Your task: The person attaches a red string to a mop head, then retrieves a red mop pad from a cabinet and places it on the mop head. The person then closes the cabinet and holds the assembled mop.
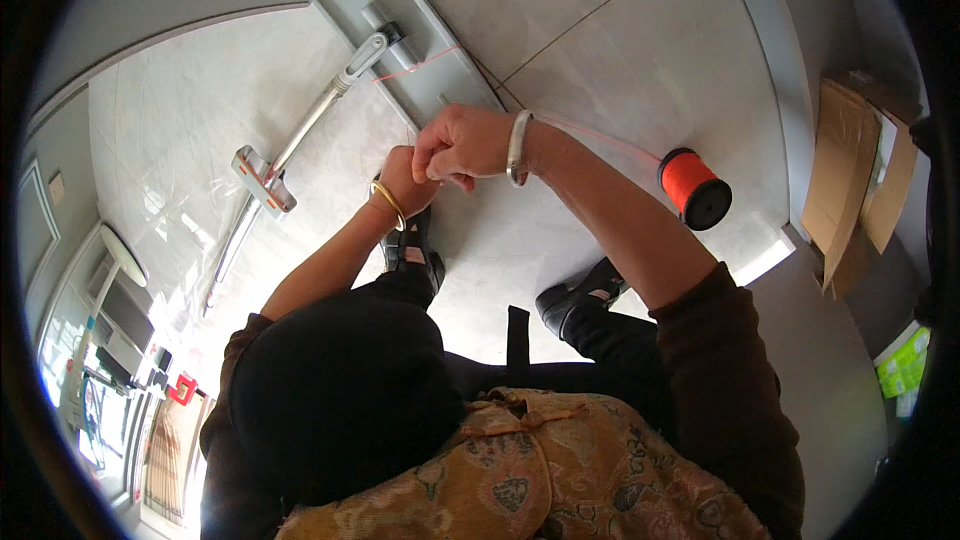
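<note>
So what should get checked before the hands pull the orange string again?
1. Both hands on the string: the left hand and right hand are pinched close together. Ok.
2. String leads back to the orange spool: a thin line runs from the right hand toward it. Ok.
3. Spool standing steady on the floor: cannot tell whether it will roll.
4. String reaches the metal handle on the grey door panel: a strand shows near the handle's top; tied or loose, cannot tell.
5. String clear of the bracelets: the silver bangle sits right by the line. Cannot tell.
6. Feet clear of the string: the black shoes lie below it. Ok.
</note>
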### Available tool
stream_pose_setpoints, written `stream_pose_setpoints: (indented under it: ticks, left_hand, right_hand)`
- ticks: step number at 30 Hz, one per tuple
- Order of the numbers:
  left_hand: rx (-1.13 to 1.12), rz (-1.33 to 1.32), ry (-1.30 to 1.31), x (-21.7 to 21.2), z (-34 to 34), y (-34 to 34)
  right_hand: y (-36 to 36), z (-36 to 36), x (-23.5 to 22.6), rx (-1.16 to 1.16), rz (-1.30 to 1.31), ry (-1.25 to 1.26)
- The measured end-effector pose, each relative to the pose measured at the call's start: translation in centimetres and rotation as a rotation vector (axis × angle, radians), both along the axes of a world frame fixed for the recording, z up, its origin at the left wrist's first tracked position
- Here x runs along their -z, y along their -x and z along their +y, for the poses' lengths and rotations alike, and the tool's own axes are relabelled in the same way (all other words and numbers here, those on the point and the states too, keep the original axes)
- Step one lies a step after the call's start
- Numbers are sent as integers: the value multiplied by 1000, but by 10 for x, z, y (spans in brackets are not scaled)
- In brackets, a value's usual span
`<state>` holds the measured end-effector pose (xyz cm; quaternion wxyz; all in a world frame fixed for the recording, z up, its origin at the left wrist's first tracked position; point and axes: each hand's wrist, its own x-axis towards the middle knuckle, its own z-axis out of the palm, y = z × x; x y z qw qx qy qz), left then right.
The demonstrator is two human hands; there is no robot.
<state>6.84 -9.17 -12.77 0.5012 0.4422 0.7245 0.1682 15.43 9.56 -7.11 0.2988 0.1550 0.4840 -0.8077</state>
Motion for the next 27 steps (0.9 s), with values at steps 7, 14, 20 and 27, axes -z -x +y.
stream_pose_setpoints:
  ticks: [7, 14, 20, 27]
  left_hand:
    - [65, 32, -84, 5, -5, 2]
    - [-287, -297, -71, 13, -14, -4]
    - [54, -189, -103, -11, 3, 7]
    - [-108, -131, -118, 3, -2, -6]
  right_hand:
    - [-8, -5, 3, 94, -15, 157]
    - [-1, -16, -9, 125, -21, 89]
    - [-10, -12, -18, -28, 336, 77]
    - [-19, -12, -32, 27, -151, 65]
